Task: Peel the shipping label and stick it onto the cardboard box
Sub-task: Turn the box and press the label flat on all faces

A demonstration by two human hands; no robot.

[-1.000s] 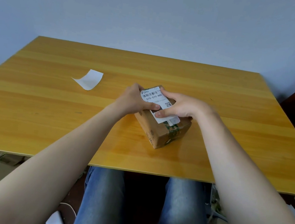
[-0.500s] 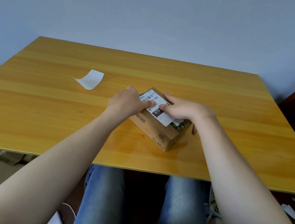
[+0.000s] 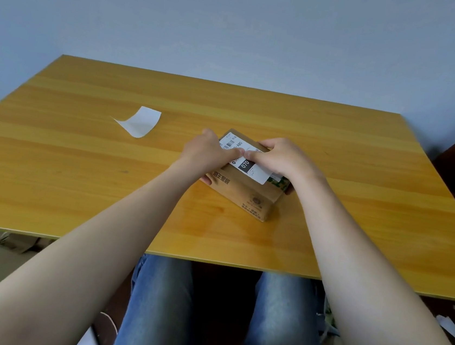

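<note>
The wooden table [image 3: 79,172] carries the cardboard box [image 3: 249,194] near its middle, turned slightly more since half a second ago. On the box top lies the shipping label [image 3: 246,160]. The left hand [image 3: 206,153] and right hand [image 3: 282,157] press fingertips flat on it, thumbs down the box sides, gripping nothing; both have slid farther apart. A white backing paper [image 3: 141,122] lies well left of the box.

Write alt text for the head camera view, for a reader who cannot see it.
Two bare hands, the left hand and the right hand, press a white shipping label onto the top of a small cardboard box on a yellow wooden table. A blank white backing sheet lies apart on the table, to the left.
</note>
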